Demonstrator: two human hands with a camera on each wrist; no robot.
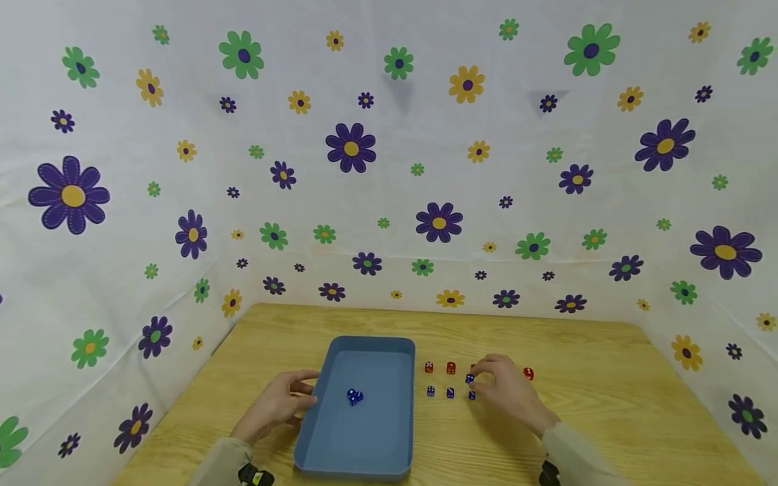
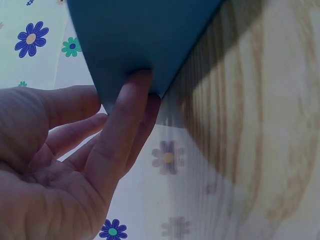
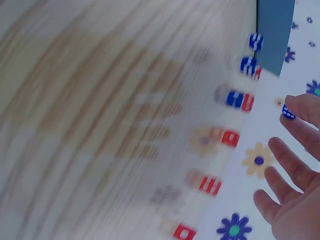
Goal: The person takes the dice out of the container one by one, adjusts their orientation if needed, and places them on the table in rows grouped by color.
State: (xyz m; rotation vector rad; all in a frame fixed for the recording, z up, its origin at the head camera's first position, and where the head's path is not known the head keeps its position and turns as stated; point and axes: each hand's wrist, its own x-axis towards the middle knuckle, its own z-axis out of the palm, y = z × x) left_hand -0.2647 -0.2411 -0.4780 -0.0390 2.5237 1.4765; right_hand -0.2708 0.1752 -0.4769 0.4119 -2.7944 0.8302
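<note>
My left hand point(image 1: 281, 403) is at the left side of a blue tray point(image 1: 355, 459), its fingers touching the outer wall, as the left wrist view also shows. Inside the tray, a small cluster of blue dice point(image 1: 354, 397) lies near the middle. Between thumb and index finger, my right hand point(image 1: 507, 391) pinches a blue die point(image 3: 288, 112), raised over the dice rows; its other fingers are spread. Below it on the table is a row of three blue dice point(image 1: 450, 393). Behind them runs a row of several red dice point(image 1: 451, 368), partly hidden by the right hand.
The dice rows stand to the right of the tray on a wooden table point(image 1: 583, 378). A red die point(image 1: 528, 373) sits just beyond the right hand. White cloth point(image 1: 389, 182) printed with flowers encloses the table at the back and both sides.
</note>
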